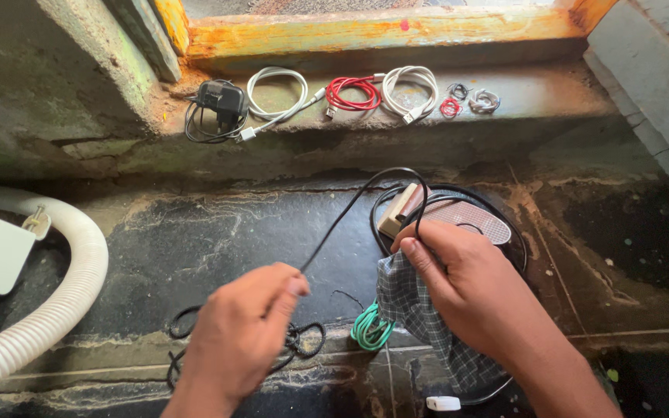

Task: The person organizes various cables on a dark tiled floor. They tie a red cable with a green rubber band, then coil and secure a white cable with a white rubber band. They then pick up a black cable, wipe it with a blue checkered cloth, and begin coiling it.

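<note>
My left hand (241, 333) pinches a thin black cable (350, 209) between thumb and fingers over the dark stone slab (218, 232). The cable arcs up and over to my right hand (466, 286), which grips its looped part by the fingertips. More of the black cable lies tangled under my left hand (303, 340). Beneath my right hand sit a checked cloth (420, 310), a coiled green cable (369, 329) and a beige block with a pale mesh-patterned piece (474, 217).
On the ledge behind lie a black charger with cord (218, 104), two white coiled cables (276, 93) (410, 89), a red coiled cable (352, 93) and small wire coils (470, 101). A white ribbed hose (56, 310) curves at left. A small white plug (443, 402) lies at the bottom.
</note>
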